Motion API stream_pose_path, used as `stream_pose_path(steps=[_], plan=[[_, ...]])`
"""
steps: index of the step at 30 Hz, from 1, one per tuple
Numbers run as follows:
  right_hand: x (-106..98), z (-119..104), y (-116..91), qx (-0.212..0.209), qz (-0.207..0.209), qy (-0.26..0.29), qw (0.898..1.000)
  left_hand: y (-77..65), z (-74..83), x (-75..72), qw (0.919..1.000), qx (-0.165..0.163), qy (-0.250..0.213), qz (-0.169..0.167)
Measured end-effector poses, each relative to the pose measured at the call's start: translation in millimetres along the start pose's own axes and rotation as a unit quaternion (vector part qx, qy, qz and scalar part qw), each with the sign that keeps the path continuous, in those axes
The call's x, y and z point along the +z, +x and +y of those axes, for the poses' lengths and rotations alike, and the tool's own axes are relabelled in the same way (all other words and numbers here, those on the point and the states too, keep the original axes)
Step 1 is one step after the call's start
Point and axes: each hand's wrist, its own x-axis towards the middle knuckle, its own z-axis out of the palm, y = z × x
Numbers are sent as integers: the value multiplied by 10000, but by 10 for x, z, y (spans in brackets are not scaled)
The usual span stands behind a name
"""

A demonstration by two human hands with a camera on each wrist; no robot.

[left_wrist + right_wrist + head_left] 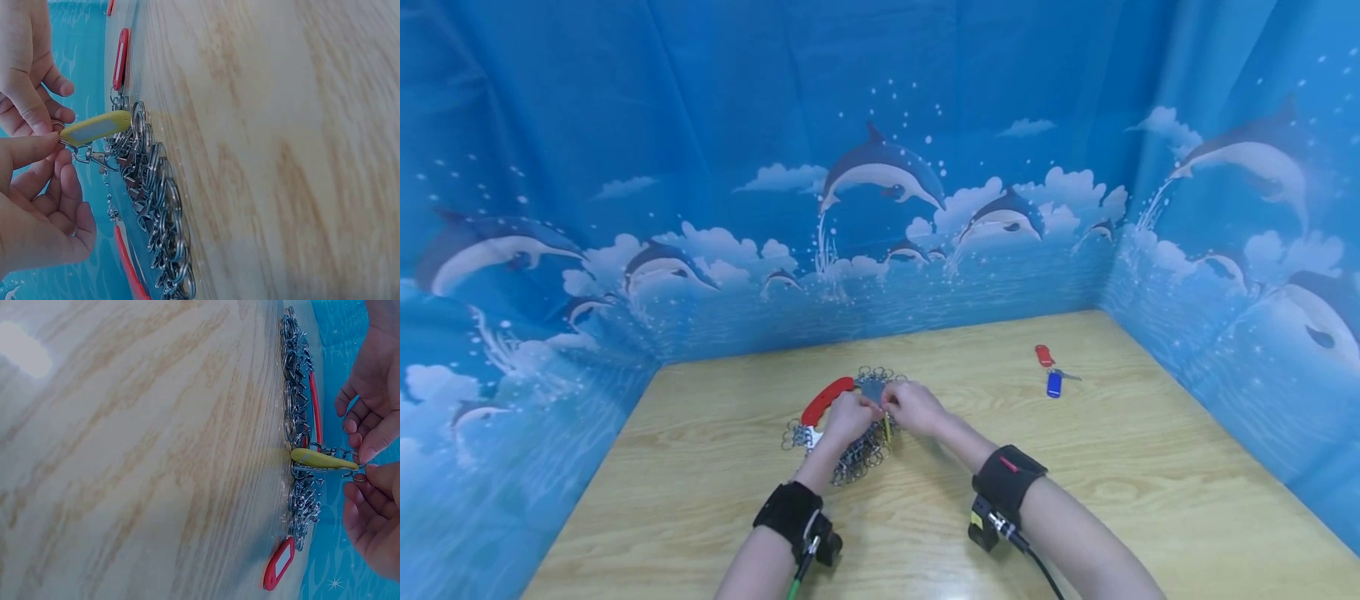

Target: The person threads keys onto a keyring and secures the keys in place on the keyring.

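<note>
Close above a heap of metal key rings and clasps [853, 462], my hands meet fingertip to fingertip. My left hand [848, 417] pinches a small metal ring [59, 126] at one end of a yellow key tag [95, 128]. On the other side, my right hand [913, 407] pinches at the same ring. The tag hangs over the heap, and a swivel clasp [100, 159] runs from near the ring toward the heap. Behind my left hand lies a red curved handle [826, 402]. A red key tag [279, 564] beside the heap is hidden in the head view.
Toward the back right of the wooden table [1075, 475] lie another red key tag [1044, 356] and a blue key tag [1054, 384] with a key [1069, 377]. A blue curtain [760, 100] printed with dolphins stands along the back and both sides.
</note>
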Motion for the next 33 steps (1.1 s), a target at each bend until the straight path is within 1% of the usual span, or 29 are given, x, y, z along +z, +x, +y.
stream_pose_path(steps=[4, 8, 11, 14, 21, 27, 33], plan=[[-8, 4, 17, 34, 23, -58, 10000, -20, 5, -13, 10000, 6, -63, 59], [16, 20, 27, 165, 47, -154, 9997, -43, 1, -3, 9999, 125, -26, -22], [33, 27, 35, 199, 127, -218, 9995, -49, -1, 17, 9991, 294, 270, 157], [36, 31, 33, 199, 219, -215, 9993, -45, 1, 36, 9978, 347, 433, 372], [38, 49, -5, 426, 155, 16, 9990, -38, -2, 74, 9992, 97, 220, 316], [53, 57, -14, 294, 289, 45, 9991, -24, -19, 81, 9992, 102, 147, 364], [55, 49, 3, 290, 292, -56, 9991, -19, -14, 62, 9996, -8, 3, 291]])
